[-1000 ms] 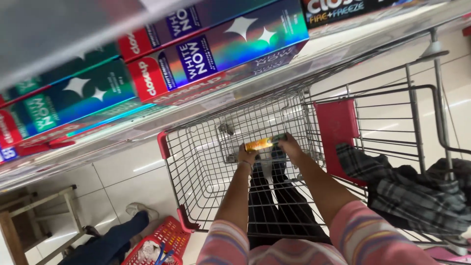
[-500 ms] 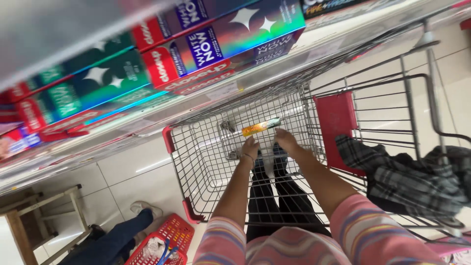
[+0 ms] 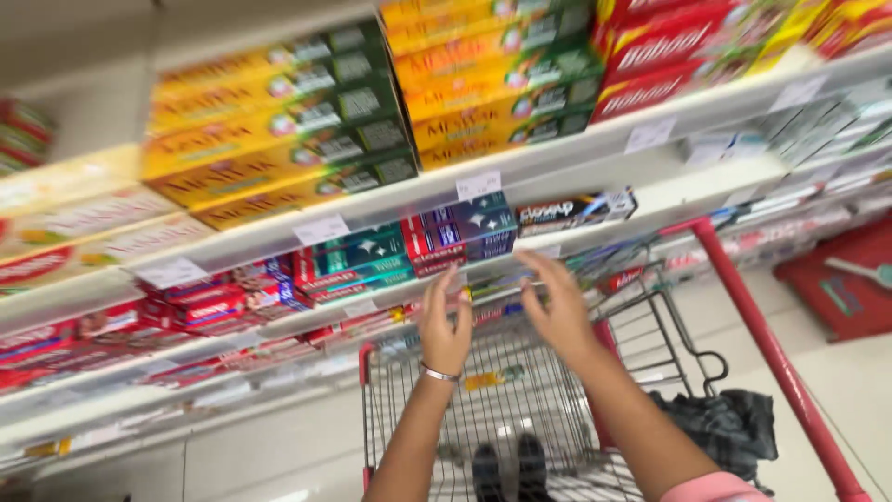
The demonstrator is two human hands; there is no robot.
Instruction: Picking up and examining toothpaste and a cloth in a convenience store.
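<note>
Two empty hands are raised over a wire shopping cart (image 3: 520,409), fingers spread and gripping nothing. Just beyond the left hand (image 3: 446,321) and the right hand (image 3: 557,311) sit teal and blue toothpaste boxes (image 3: 409,246) on a white shelf (image 3: 650,200), not touched. Below the hands, a small yellow box (image 3: 485,379) lies in the cart. Above them run yellow-green cartons (image 3: 307,139); dark folded cloth (image 3: 729,428) hangs right of the right wrist.

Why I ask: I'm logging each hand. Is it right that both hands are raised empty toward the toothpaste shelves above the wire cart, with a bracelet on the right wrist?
Not quite. The head view shows the bracelet on the left hand's wrist; the right hand's wrist is bare. Both are raised empty above the wire cart, toward the toothpaste shelves.
</note>
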